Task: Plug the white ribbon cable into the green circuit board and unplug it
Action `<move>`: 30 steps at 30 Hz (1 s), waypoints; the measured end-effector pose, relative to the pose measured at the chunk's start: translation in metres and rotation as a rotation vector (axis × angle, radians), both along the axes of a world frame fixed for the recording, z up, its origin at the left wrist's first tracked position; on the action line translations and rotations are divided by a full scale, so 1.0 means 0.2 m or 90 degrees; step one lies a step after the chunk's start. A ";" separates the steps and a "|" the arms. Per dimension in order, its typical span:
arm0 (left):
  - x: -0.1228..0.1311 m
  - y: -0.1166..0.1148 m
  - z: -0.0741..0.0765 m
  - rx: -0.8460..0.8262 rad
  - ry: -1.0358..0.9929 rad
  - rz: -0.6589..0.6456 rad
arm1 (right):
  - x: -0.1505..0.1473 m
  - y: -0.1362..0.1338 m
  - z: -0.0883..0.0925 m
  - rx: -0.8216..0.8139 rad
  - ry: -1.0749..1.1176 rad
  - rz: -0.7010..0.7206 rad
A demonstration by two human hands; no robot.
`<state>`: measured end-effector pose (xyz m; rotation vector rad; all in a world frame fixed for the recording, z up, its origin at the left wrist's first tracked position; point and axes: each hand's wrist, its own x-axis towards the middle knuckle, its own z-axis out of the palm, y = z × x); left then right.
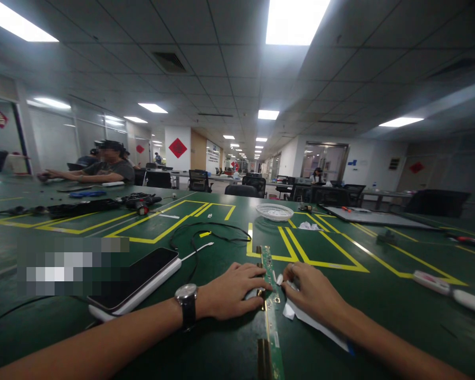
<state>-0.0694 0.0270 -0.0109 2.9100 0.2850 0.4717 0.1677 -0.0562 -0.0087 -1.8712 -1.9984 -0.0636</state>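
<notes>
A long, narrow green circuit board (275,322) lies lengthwise in front of me, with brown flexible strips along its left edge. My left hand (233,287), a watch on its wrist, holds the board from the left with thumb and fingertips bent over it. Something greyish shows between thumb and forefinger; I cannot make it out. My right hand (311,290) is closed at the board's right edge, pinching a small white piece of paper or wipe (279,279). Under that hand lies a larger white sheet (320,328), with a crumpled white scrap (288,310) beside it.
At left, a phone (138,277) lies on a white case near a black cable (190,232). A white basket (274,212) and crumpled paper (310,226) stand farther back. Yellow tape marks the green table (221,248). A white-handled object (431,282) lies right. A person (108,166) sits at far left.
</notes>
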 end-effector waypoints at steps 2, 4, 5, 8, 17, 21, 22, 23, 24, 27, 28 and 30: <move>0.00 0.00 0.00 0.002 -0.003 -0.001 | 0.00 0.00 0.00 0.005 -0.003 0.001; 0.00 0.00 0.00 0.003 -0.004 -0.001 | 0.00 -0.01 0.00 0.009 -0.003 0.005; 0.00 0.00 0.00 0.004 -0.004 -0.001 | 0.00 -0.01 0.00 0.009 -0.001 0.007; 0.00 0.00 0.00 0.007 -0.003 0.004 | 0.00 -0.02 -0.01 0.010 0.003 0.009; 0.01 0.00 0.00 0.003 -0.003 -0.002 | -0.01 -0.02 0.00 0.024 -0.037 -0.002; 0.00 0.00 0.00 -0.001 -0.001 -0.009 | -0.01 0.00 -0.01 0.024 -0.039 -0.001; 0.00 0.00 0.00 -0.001 0.000 -0.010 | 0.00 0.00 -0.01 0.025 -0.033 0.005; 0.00 0.00 0.01 -0.001 0.000 -0.011 | 0.01 0.01 -0.01 0.025 -0.024 0.015; 0.00 0.00 0.01 -0.002 0.000 -0.011 | 0.02 0.01 -0.02 0.025 -0.013 0.030; 0.00 0.00 0.01 -0.003 0.002 -0.015 | 0.04 0.01 -0.02 0.021 0.019 0.077; 0.00 0.00 0.01 -0.003 0.001 -0.016 | 0.04 0.01 -0.02 0.017 0.025 0.087; 0.00 0.00 0.01 -0.004 0.002 -0.016 | 0.04 0.01 -0.01 0.013 0.031 0.093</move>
